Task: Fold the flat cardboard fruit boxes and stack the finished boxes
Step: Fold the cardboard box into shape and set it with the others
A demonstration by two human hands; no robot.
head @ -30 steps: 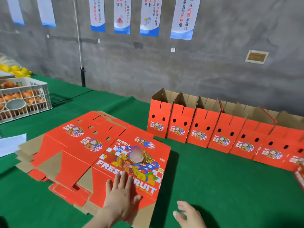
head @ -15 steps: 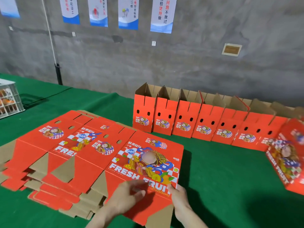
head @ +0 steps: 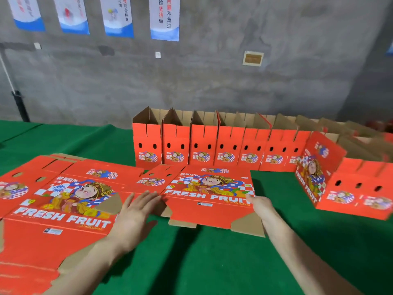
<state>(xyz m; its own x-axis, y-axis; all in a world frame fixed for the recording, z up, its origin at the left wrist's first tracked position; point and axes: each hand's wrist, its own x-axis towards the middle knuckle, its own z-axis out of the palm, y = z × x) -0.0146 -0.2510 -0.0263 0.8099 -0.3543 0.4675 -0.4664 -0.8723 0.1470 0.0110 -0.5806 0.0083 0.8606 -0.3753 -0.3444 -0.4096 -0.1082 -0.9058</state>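
On a green-covered table (head: 212,262), a person's left hand (head: 136,213) lies with fingers straight and spread against the left edge of a flat fruit box (head: 208,201), printed side up, just right of a stack of flat boxes (head: 53,220). The right hand (head: 259,204) meets the box's right edge; its fingers are blurred, so its grip cannot be judged. Behind stands a row of folded boxes (head: 202,150), its right end blurred. Wall posters (head: 164,18) are cut off above.
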